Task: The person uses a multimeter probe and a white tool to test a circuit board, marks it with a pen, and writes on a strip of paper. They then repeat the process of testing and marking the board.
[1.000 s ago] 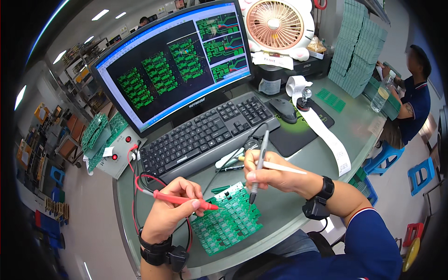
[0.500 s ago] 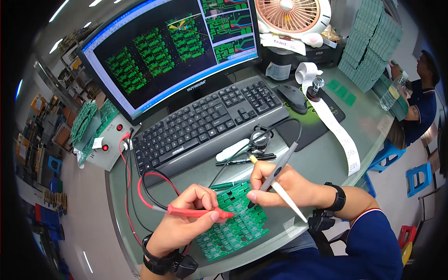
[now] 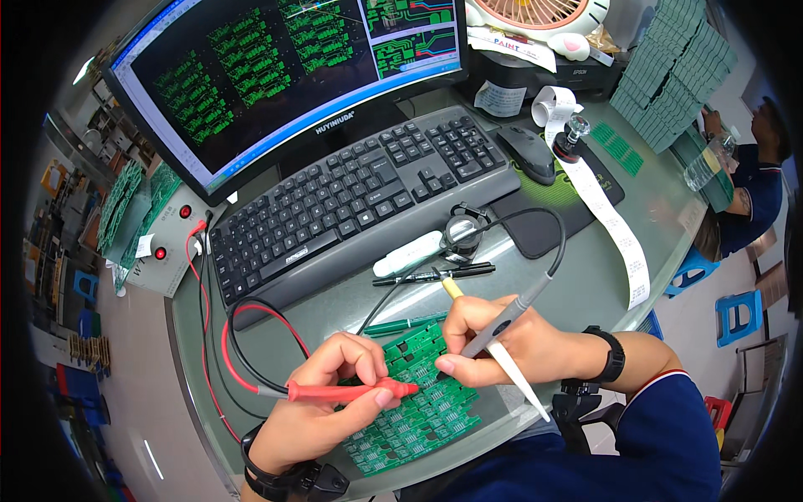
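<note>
A green circuit board panel [image 3: 416,428] lies on the table in front of me, crowded with rows of pads. My left hand [image 3: 314,416] is closed around a red test probe [image 3: 335,391], its tip over the middle of the panel. In my right hand [image 3: 527,350] is a grey test probe [image 3: 500,321], whose dark tip points down at the panel just right of the red tip. Whether either tip touches a pad I cannot tell. The same hand also keeps a white stick with a yellow end [image 3: 516,376] between its fingers.
Beyond the panel lie a green pen [image 3: 393,325], black pens [image 3: 468,271] and a keyboard [image 3: 360,192] below a monitor [image 3: 293,92]. A mouse [image 3: 527,156] and a paper strip [image 3: 606,217] are right. Probe leads run to a box [image 3: 171,243]. A co-worker [image 3: 757,184] sits far right.
The grey probe's tip has shifted slightly left and nearer, toward the red tip. My left hand stays almost in place. The whole view has tilted, with the monitor now higher and further left.
</note>
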### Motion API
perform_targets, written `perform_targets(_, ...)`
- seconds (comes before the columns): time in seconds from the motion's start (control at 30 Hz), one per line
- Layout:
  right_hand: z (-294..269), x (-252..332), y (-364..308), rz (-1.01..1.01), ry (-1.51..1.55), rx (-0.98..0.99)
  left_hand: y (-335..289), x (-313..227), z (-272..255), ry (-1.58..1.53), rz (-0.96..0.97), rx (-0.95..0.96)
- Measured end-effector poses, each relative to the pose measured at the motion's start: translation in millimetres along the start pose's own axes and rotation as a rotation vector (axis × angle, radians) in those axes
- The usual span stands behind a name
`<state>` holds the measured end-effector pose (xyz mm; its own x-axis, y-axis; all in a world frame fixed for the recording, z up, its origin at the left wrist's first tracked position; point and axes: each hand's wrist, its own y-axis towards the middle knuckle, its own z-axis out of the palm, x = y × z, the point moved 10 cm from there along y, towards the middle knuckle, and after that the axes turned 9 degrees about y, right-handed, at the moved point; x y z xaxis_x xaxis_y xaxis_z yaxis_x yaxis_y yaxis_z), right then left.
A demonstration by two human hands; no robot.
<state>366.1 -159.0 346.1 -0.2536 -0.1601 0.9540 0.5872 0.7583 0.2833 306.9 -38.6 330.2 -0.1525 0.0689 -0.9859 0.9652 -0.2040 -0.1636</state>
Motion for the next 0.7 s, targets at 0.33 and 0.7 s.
perform_targets(0.33,2.3,-1.2,-1.1,-0.025,-0.043,0.037,0.2,-0.6,-2.1,0.137,0.080,0.011)
perform_targets(0.7,1.8,0.5,-0.1,-0.034,-0.042,0.021,3.5,3.4,-6.0,-0.100,-0.033,-0.035)
